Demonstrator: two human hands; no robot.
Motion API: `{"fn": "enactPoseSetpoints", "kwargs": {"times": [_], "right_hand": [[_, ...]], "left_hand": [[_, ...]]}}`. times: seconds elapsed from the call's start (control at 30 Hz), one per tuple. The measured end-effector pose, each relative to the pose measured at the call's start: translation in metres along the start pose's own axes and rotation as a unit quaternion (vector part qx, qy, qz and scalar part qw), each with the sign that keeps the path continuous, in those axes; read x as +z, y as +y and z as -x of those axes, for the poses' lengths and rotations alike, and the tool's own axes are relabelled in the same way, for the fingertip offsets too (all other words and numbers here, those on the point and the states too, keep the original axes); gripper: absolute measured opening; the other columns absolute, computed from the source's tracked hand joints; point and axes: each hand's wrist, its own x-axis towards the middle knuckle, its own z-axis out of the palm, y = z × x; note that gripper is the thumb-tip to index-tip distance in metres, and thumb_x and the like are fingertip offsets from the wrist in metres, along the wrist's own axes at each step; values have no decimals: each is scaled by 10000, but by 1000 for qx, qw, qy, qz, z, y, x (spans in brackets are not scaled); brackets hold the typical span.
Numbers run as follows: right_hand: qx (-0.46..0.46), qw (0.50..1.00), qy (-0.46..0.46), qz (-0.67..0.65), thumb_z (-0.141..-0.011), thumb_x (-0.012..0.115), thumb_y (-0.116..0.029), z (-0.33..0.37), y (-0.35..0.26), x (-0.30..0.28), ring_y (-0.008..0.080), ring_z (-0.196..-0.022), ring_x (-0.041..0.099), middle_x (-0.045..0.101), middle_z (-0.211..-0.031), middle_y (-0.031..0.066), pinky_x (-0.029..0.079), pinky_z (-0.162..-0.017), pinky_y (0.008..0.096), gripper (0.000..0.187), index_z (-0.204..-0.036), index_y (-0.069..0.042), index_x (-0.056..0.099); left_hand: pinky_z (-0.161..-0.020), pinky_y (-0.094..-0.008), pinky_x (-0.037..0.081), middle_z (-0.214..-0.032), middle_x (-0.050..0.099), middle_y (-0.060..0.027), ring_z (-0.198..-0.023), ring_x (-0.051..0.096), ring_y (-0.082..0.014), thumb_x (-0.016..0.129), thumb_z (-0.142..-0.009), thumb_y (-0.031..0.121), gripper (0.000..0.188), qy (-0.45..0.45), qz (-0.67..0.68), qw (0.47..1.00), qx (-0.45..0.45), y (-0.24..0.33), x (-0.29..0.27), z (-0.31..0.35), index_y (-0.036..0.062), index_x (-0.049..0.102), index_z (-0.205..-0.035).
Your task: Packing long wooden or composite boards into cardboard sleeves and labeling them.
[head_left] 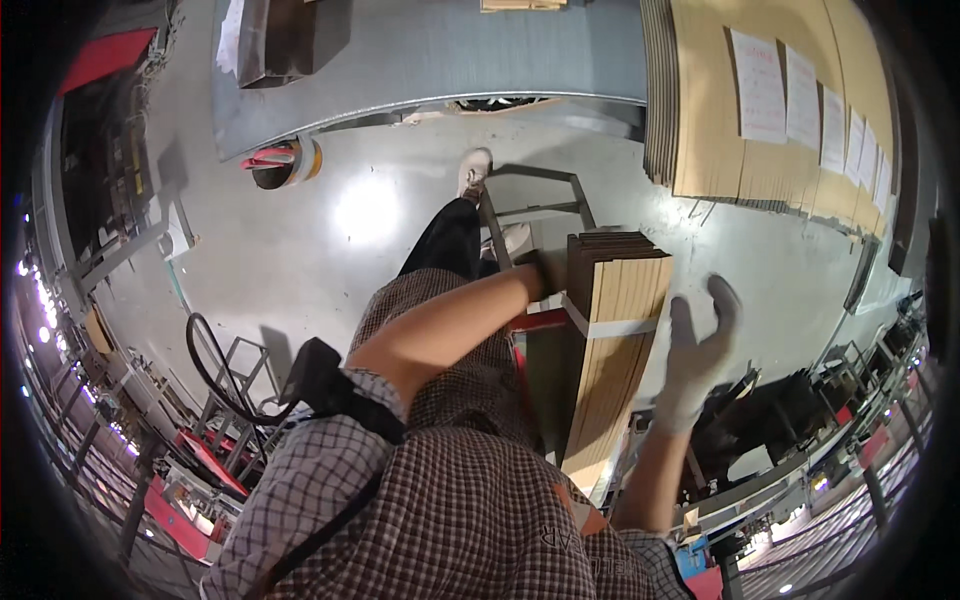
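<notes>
A tall bundle of flat cardboard pieces (612, 370) stands in front of me, slightly right of my body, with a white strap (615, 327) around it. My left hand (545, 277), in what looks like a dark glove, reaches to the bundle's left side near its far end. Its fingers are hidden there, so their grip does not show. On the other side my right hand (698, 350), in a pale glove, is held apart from the bundle. Its thumb and fingers are spread, with nothing between them.
A metal-topped table (480, 60) runs along the far side, with a dark box-shaped piece (277, 45) on it. At far right stand stacked cardboard sheets (710, 110) bearing papers. A bucket (290, 165) and a metal stand frame (540, 210) are on the floor.
</notes>
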Motion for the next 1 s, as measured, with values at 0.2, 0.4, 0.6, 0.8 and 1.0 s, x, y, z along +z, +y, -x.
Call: {"fn": "enactPoseSetpoints", "kwargs": {"times": [0.2,0.4,0.6,0.8,1.0], "right_hand": [[17,997,-74,29,-580,900,-324,72,-28,29,416,-1136,514,510,-1259,246,408,-980,462,1068,-1410,37,334],[-6,992,-49,-115,-659,881,-277,66,-52,13,363,-1071,559,519,-1229,228,453,-917,461,1034,-1424,94,293],[-221,966,-130,-37,-759,765,-173,34,-79,-12,331,-746,630,633,-834,91,484,-671,420,360,-1069,-90,602],[-161,940,-297,40,-837,677,-145,-21,-34,-52,285,-586,619,660,-704,109,497,-573,377,146,-970,-112,725],[50,929,-214,299,-867,604,-251,28,177,-38,368,-702,654,683,-795,190,492,-649,467,234,-1019,-128,734]], "left_hand": [[-1024,-339,457,-1212,631,-131,-1159,598,-216,678,-893,47,312,-7,297,933,-202,130,-97,110,10,616,-1197],[-933,-412,464,-1226,558,-155,-1156,569,-288,624,-904,153,295,-78,-24,991,-104,228,-85,23,61,576,-1180],[-1094,-437,342,-1260,539,-151,-1179,501,-314,579,-780,354,563,-221,-543,737,335,192,-83,-67,77,521,-1267],[-1039,-468,380,-1075,565,-123,-1070,530,-312,626,-725,307,452,-276,-503,779,254,199,-84,-69,38,551,-1081],[-1152,-501,287,-1100,613,-88,-1179,541,-300,657,-786,282,402,-230,-522,745,344,224,-75,-67,41,624,-1107]]}}
